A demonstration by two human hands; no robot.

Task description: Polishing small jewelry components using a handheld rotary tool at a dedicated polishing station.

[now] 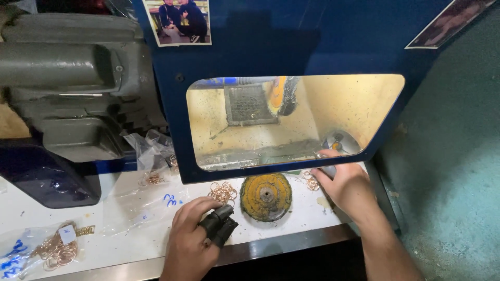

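My left hand (191, 240) rests on the white bench top (130, 234), holding nothing. Two of its fingers wear black finger guards (219, 227). Just to its right a worn yellow buffing wheel (266, 195) lies flat on the bench. Under the lower edge of the blue hood (291, 41), my right hand (345, 184) has its fingers closed on a small grey metal piece (328, 169). Loose copper-coloured rings (223, 192) lie between my hands, and more rings (311, 181) sit beside my right hand.
Through the hood's window a mounted yellow buffing wheel (281, 96), a vent grille (250, 105) and a small lamp (339, 143) show. A grey motor housing (67, 78) stands at the left. Clear bags (52, 248) holding rings lie on the bench. A teal wall (453, 156) is on the right.
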